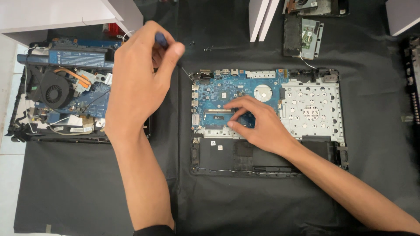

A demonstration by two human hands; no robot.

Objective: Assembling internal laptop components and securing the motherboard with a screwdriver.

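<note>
An opened laptop base (332, 144) lies on a black mat, its blue motherboard (218, 89) exposed beside a silver metal plate (313, 109). My right hand (258, 122) rests on the motherboard, fingers spread over the memory slot area, holding nothing. My left hand (140, 83) is raised to the left of the laptop and grips a screwdriver (162, 40) with a blue handle; its thin shaft runs down toward the board's top left corner.
A second dismantled laptop (65, 91) with a fan, copper pipe and a long battery sits at the left. Loose screws (209, 48) lie above the board. A drive and parts (306, 37) rest at the top right, white blocks (261, 17) nearby.
</note>
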